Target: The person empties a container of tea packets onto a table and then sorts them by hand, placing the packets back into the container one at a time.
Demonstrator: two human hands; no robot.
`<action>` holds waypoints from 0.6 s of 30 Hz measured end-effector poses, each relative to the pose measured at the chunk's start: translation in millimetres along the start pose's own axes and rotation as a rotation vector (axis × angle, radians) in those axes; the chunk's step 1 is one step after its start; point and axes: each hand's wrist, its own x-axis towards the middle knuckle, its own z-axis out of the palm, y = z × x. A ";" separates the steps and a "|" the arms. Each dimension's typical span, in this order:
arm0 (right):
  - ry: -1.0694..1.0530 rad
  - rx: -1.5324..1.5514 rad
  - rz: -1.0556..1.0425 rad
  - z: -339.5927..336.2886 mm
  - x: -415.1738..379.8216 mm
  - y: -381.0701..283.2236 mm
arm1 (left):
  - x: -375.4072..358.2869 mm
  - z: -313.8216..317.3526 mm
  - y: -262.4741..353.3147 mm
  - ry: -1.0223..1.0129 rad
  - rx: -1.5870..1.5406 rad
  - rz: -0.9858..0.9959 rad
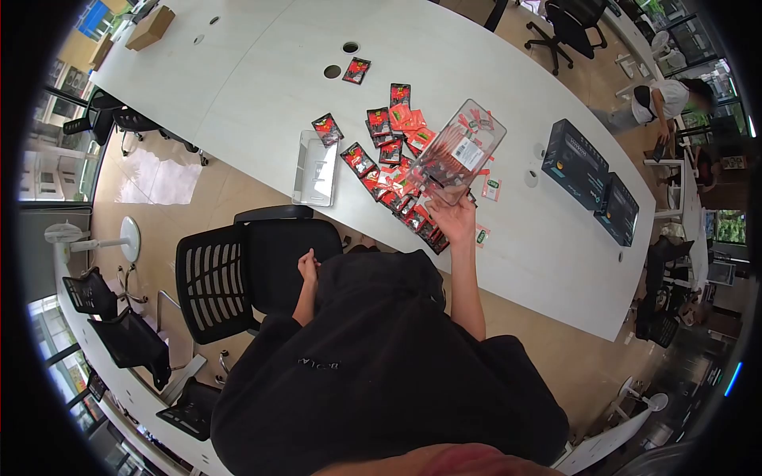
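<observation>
A clear plastic box (468, 143) with a white label is tilted above the table, its near end gripped in my right hand (454, 220). Small red and black packets (359, 159) lie heaped under and left of it, mixed with lighter red packets (407, 119). Some reddish pieces show through the clear box; whether they are inside it or behind it I cannot tell. Left of the heap a clear tray (316, 174) rests near the table edge, with one packet (326, 128) across its far end. My left hand (309, 266) hangs over the chair, fingers curled, away from the table.
Two dark boxes (575, 163) sit on the right of the white table (270, 103). A single packet (356, 71) lies near two cable holes. A black mesh chair (230, 266) stands at the left. Another person (671, 99) is at the upper right. A cardboard box (150, 28) is far left.
</observation>
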 end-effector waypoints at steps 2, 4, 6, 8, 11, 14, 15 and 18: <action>-0.280 0.099 0.063 -27.4 13.5 -4.4 | -2.0 14.2 12.6 -0.023 -0.087 0.052; -0.072 -0.048 -0.005 -22.5 10.0 -5.4 | -18.7 36.0 40.6 -0.064 -0.163 0.102; 0.072 -0.170 -0.043 -2.7 1.9 -0.5 | -34.1 56.0 69.1 -0.183 -0.092 0.243; -0.021 -0.150 -0.052 -8.0 -0.2 8.2 | -62.9 80.9 110.9 -0.364 0.001 0.362; -0.109 -0.021 -0.017 -31.2 3.6 6.9 | -116.3 128.9 184.6 -0.624 0.081 0.465; -0.182 -0.039 -0.011 -36.1 3.1 7.1 | -136.9 176.6 227.7 -0.973 0.077 0.429; -0.300 -0.007 0.048 -38.2 3.9 5.1 | -141.7 189.6 237.0 -1.071 0.083 0.414; -0.241 -0.167 -0.047 -22.8 -6.8 11.2 | -152.2 215.2 249.6 -1.189 0.141 0.323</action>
